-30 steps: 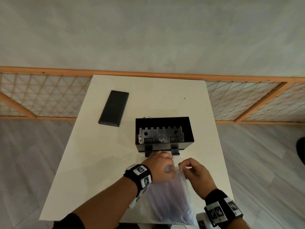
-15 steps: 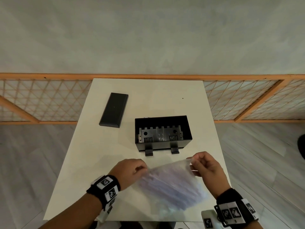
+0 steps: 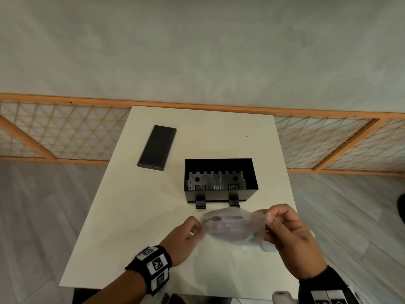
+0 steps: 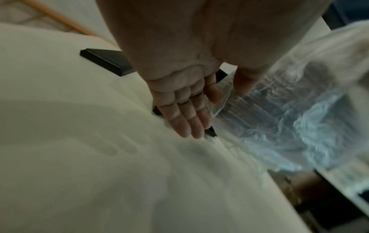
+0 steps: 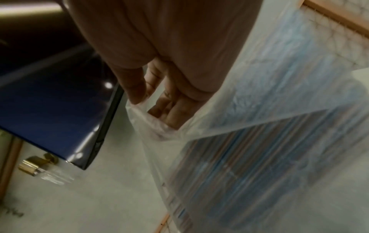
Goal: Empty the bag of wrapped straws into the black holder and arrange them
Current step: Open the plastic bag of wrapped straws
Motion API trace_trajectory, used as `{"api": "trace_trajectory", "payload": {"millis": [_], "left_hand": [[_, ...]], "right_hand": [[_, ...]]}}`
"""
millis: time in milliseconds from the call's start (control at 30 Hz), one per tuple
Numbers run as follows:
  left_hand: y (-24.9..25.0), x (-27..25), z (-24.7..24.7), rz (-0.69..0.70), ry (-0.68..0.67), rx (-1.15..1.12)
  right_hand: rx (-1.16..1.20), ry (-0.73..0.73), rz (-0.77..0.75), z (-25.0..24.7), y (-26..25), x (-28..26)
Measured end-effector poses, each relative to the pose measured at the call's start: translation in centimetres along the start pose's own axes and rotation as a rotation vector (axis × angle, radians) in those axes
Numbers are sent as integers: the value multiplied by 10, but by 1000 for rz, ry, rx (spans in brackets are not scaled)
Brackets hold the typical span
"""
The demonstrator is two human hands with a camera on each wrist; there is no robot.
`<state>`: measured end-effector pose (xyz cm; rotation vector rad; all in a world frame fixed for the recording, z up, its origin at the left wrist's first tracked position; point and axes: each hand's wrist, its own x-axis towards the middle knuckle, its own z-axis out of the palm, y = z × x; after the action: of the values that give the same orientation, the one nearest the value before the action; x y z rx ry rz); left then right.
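Hands hold our clear straw bag [image 3: 232, 229] up near the black holder [image 3: 220, 180]. Our left hand [image 3: 183, 240] pinches one end; our right hand [image 3: 287, 238] curls tight around the other.

The black holder [image 3: 220, 179] stands open-topped mid-worktop [image 3: 131, 216], its clips facing the bag [image 3: 232, 227]; the flat lid [image 3: 157, 148] lies well left, leaving bare surface between.

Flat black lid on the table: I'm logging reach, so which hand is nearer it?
Left. The left hand lies nearer the lid; the right hand sits farther right.
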<state>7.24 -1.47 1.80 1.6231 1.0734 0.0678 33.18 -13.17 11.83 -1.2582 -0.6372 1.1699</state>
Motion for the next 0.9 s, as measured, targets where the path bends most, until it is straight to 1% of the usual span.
{"api": "trace_trajectory", "payload": {"millis": [100, 200, 267, 433, 567, 633, 667, 700, 733, 800, 833, 900], "left_hand": [[19, 5, 0, -100, 72, -322], [36, 13, -6, -127, 171, -502], [44, 18, -11, -117, 202, -486], [50, 27, -21, -126, 227, -353], [48, 27, -20, -114, 129, -176], [47, 24, -22, -110, 117, -182], [45, 23, -26, -126, 125, -246], [48, 20, -31, -164, 127, -366], [49, 17, -36, -202, 121, -532], [53, 7, -45, -229, 57, -885], [55, 0, -50, -243, 32, -1019], [57, -10, -54, -248, -10, -1138]], "right_hand": [[27, -82, 1, 3, -5, -5], [64, -177, -6, 7, -10, -10], [91, -224, -15, 11, -14, -13], [42, -284, -45, 18, -16, -18], [30, -337, 13, 19, -13, -21], [5, -315, 5, 17, -15, -21], [-14, -288, -3, 14, -17, -20], [-41, -255, -9, 10, -18, -19], [-78, -227, -15, 5, -18, -18], [-177, -169, -20, -6, -16, -18], [-230, -140, -11, -11, -12, -19], [-335, -82, 23, -19, 2, -19]]}}
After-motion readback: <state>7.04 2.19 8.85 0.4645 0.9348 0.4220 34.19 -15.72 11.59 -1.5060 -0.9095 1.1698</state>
